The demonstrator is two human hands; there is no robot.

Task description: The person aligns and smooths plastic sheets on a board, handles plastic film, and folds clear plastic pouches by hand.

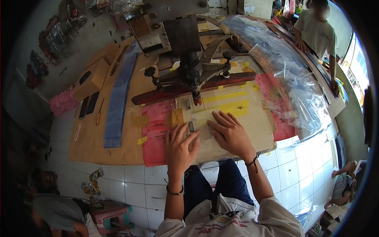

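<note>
My left hand (181, 144) lies with its fingers spread at the left edge of a beige board (256, 136), beside a red sheet (154, 140). On the same board my right hand (231, 133) rests flat, fingers stretched out beside strips of yellow tape (237, 107). Between the fingertips of both hands sits a small grey metal piece (192, 126); a similar piece (188, 104) is farther back. Just beyond my hands stands a press with black arms (193, 75) and a dark red crossbar (146, 97). Whether thin clear film lies under my fingers, I cannot make out.
A long blue strip (122, 94) lies on the brown tabletop (130, 156) at left, near dark flat slabs (87, 105) and a thin wooden-handled tool (100, 111). Crumpled clear plastic (300, 94) covers the right side. A person (319, 35) stands far right; others sit lower down.
</note>
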